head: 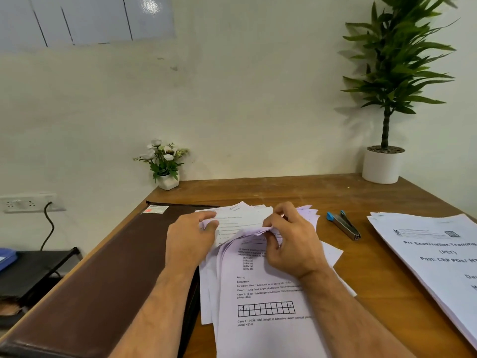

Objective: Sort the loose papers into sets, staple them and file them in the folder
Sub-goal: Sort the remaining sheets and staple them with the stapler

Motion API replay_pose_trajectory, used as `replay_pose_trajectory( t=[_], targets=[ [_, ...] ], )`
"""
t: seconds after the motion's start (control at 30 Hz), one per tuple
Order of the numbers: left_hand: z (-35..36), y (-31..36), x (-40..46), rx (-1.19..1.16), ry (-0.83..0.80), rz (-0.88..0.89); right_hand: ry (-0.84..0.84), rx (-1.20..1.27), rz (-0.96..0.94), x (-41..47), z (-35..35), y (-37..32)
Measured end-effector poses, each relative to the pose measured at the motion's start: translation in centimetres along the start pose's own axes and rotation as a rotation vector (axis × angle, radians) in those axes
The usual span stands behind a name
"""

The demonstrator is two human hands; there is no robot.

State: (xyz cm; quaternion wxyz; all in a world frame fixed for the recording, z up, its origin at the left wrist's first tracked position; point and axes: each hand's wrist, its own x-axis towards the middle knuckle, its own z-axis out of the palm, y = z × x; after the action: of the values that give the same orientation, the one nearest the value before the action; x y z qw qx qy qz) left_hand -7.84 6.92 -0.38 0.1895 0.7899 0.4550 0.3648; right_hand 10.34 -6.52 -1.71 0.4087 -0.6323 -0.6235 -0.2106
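Papers [260, 295] lie fanned in a loose heap at the middle of the wooden surface [361, 202], and both hands are right in among them. The left hand [191, 237] has its fingers curled over the far left edge of the top sheets, thumb pinching a folded corner. The right hand [291, 241] curls over the lifted, bent-back upper ends of several sheets, fingers and thumb pinching the bunched paper near the middle of the heap. The sheet underneath shows printed text and a small grid.

Just left of the heap, touching its edge, sits the dark brown folder [103, 280], closed and flat, a small label near its far corner. To the right of the hands, apart from the heap, a stapler [343, 224] with a blue end lies on the bare wood. Further right a second stack [433, 257], its top page headed with bold print, lies at the edge of the view.

At the back, a little pot of white flowers [165, 164] stands in the corner by the wall, and a tall green plant [387, 99] in a white pot stands at the far right.
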Motion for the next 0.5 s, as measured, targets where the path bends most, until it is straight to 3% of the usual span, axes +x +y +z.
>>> replay_pose_trajectory(
  t=[0.13,0.27,0.37,0.5],
  targets=[
    [1.0,-1.8,0.9,0.393,-0.164,-0.118,0.05,0.036,0.0,0.0,0.2,0.4],
    [1.2,-1.9,1.1,0.472,-0.253,-0.082,0.043,0.062,-0.002,-0.3,0.4,0.7],
    [1.1,-1.2,0.8,0.354,-0.185,-0.007,0.003,0.082,0.031,-0.2,0.5,0.8],
    [0.5,0.5,-0.1,-0.071,-0.032,0.117,0.022,0.084,0.038,-0.3,0.6,0.8]
  ],
)
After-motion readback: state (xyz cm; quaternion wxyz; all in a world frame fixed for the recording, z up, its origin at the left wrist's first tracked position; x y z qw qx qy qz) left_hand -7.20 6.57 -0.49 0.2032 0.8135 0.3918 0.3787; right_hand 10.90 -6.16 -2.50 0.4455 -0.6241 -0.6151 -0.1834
